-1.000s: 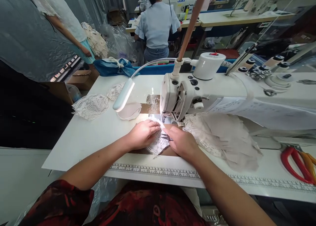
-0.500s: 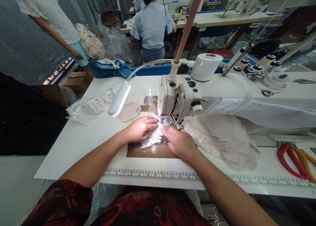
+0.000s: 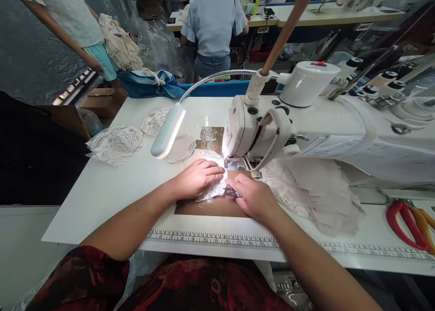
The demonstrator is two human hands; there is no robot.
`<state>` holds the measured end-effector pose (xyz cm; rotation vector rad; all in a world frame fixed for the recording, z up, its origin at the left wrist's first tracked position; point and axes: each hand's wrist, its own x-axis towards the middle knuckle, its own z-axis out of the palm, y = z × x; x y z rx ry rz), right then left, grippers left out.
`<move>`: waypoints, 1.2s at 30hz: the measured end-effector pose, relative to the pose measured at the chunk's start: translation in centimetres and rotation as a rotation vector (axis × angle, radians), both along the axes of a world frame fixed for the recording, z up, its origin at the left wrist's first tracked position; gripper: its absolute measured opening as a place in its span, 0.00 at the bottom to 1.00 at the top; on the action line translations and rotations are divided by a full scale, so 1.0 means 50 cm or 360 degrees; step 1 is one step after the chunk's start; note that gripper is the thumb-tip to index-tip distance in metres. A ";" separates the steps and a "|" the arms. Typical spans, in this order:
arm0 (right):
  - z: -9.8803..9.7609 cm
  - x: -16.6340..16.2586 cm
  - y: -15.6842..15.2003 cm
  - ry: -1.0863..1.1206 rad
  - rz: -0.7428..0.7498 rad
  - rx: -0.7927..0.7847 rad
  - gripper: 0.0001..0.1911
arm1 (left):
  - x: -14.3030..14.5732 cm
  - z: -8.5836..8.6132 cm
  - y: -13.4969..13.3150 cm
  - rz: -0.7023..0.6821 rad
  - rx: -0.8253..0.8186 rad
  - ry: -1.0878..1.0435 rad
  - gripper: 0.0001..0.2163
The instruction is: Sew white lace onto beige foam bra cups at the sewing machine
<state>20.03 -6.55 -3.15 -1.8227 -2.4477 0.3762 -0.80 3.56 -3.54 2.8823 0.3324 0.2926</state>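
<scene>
A white lace piece (image 3: 213, 189) lies under the needle of a white sewing machine (image 3: 306, 125). My left hand (image 3: 197, 178) rests flat on the lace with its fingers stretched toward the needle. My right hand (image 3: 253, 197) presses the lace's right side, fingers curled round small dark snips (image 3: 234, 193). A brown patch (image 3: 210, 206) of the table shows beneath the lace.
A gooseneck lamp (image 3: 168, 130) hangs over the table. Lace pieces (image 3: 115, 144) lie at the left, a heap of lace and backing (image 3: 312, 193) at the right. Red and orange scissors (image 3: 409, 222) lie far right. A ruler strip (image 3: 217, 240) edges the table. Two people are behind.
The lace has fed further under the needle and both hands have followed it a little away from me. The view has shifted slightly.
</scene>
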 end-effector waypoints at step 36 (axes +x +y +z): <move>-0.004 -0.019 0.009 -0.0287 -0.0126 0.0083 0.27 | -0.005 -0.012 0.021 0.0185 0.0018 0.0058 0.23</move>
